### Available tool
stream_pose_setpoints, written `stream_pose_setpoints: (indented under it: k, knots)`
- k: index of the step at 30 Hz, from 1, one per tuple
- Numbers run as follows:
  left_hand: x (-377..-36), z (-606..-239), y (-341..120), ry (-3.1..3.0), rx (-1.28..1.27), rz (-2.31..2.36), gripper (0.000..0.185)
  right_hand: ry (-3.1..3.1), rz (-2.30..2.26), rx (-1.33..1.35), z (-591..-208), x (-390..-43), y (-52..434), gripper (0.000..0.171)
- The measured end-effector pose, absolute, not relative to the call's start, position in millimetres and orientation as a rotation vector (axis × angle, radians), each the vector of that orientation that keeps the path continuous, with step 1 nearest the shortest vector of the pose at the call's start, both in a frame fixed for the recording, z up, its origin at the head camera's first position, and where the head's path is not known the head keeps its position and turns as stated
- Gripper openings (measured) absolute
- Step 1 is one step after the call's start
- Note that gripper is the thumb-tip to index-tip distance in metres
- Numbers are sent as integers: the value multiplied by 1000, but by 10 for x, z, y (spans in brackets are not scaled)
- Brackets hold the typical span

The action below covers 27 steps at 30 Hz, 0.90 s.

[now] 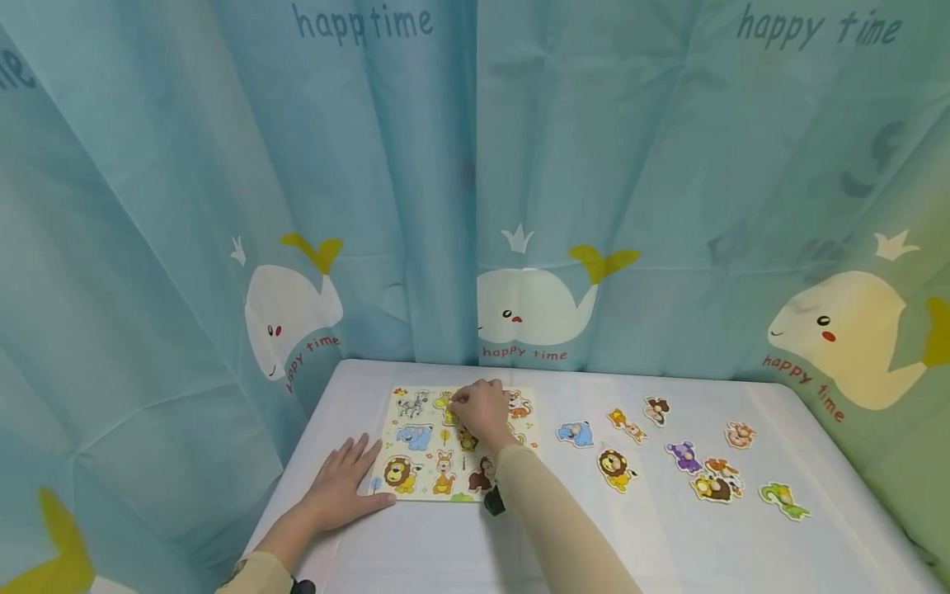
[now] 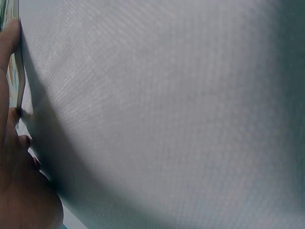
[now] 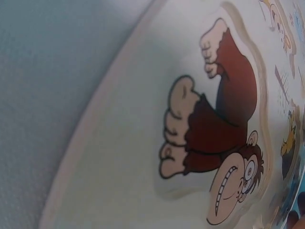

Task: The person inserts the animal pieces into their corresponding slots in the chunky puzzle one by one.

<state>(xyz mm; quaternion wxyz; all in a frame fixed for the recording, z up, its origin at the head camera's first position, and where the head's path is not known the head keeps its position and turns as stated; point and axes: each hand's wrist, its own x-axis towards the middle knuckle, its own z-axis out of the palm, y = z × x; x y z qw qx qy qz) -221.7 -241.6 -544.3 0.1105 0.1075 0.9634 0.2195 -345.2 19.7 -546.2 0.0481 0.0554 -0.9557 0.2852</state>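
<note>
My left hand (image 1: 343, 485) lies flat on the white table (image 1: 416, 544), fingers straight and spread, holding nothing. Its fingertips touch the left edge of the puzzle board (image 1: 393, 412) near the lower left corner; the left wrist view shows a finger (image 2: 8, 57) pressed against that edge, with tablecloth filling the rest of the frame.

The board lies directly ahead of me, with printed animals on it: a zebra (image 1: 412, 403), a blue elephant (image 1: 414, 436), a lion (image 1: 398, 474), a kangaroo (image 1: 444, 473) and a brown ape (image 1: 481, 476). The right wrist view shows the ape (image 3: 219, 129) seated in its recess.

My right hand (image 1: 481, 410) is over the upper middle of the board, fingers curled downward toward the top row. It appears to pinch a yellow piece (image 1: 445, 402) at the fingertips, but the grip itself is hidden by the knuckles, so I cannot tell. This hand is the nearer one to that spot.

To the right, well apart from the board, loose pieces lie on the table: a second blue elephant (image 1: 575, 433), a second lion (image 1: 615, 468), a purple animal (image 1: 684, 454) and a green one (image 1: 783, 499). These lie closer to my right arm than to my left.
</note>
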Motion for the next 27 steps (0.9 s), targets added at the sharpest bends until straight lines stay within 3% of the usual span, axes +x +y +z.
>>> stream_pose_setpoints:
  k: [27]
  knots:
    - [-2217, -5446, -2404, 2833, 296, 648, 107, -2831, 942, 192, -5401, -3474, 319, 12]
